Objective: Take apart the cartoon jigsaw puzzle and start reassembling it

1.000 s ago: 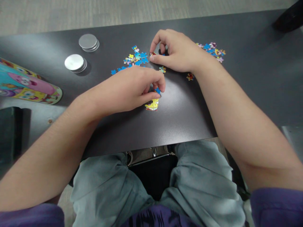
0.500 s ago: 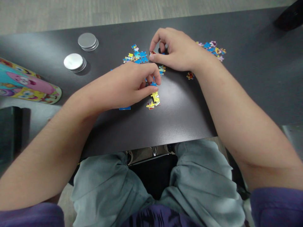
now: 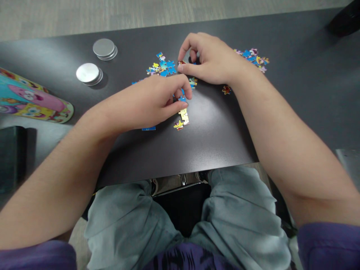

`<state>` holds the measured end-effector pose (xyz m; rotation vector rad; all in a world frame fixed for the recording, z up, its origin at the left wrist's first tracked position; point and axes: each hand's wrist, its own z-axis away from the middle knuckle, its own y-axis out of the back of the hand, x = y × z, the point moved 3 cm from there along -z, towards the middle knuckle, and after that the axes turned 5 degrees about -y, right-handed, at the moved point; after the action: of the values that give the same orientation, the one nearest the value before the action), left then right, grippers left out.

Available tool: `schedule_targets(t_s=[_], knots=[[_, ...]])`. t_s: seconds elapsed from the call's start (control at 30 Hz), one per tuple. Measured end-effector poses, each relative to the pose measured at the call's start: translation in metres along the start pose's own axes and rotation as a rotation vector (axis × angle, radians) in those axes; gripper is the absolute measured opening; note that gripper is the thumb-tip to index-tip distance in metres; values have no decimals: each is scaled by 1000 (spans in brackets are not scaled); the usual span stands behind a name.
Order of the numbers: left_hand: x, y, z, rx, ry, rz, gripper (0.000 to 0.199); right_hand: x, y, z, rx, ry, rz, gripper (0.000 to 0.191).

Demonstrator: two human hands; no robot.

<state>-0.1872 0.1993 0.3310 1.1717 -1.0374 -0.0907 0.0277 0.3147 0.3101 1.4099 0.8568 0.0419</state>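
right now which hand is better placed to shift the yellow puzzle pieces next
Left, likely: the left hand has its thumb at the yellow puzzle pieces, while the right hand is farther off.

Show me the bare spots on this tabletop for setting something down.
Bare: the tabletop's right side, between the right forearm and the black object; also the strip between the yellow jigsaw pieces and the near edge. Crowded: the middle, with left hand, right hand and blue pieces.

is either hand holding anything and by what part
Can't tell: the left hand has its thumb at the upper end of a yellow puzzle piece, the right hand its thumb by a reddish piece; neither grip shows clearly.
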Motion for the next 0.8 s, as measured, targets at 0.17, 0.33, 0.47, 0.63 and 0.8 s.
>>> schedule_targets(t_s=[0.17, 0.33, 0.47, 0.63, 0.8], knots=[[1, 2, 0, 12, 19, -2, 35, -1, -1, 0, -13, -7, 19, 21], [2, 4, 0, 4, 10, -3, 34, 0, 1, 0, 0, 9, -18, 22], [3, 6, 0, 14, 24, -13, 36, 0, 1, -1, -4, 20, -25, 23], [3, 7, 0, 26, 29, 5, 38, -1, -1, -1, -7, 22, 3, 24], [11, 9, 2, 33, 37, -10, 47, -1, -1, 0, -3, 10, -9, 24]])
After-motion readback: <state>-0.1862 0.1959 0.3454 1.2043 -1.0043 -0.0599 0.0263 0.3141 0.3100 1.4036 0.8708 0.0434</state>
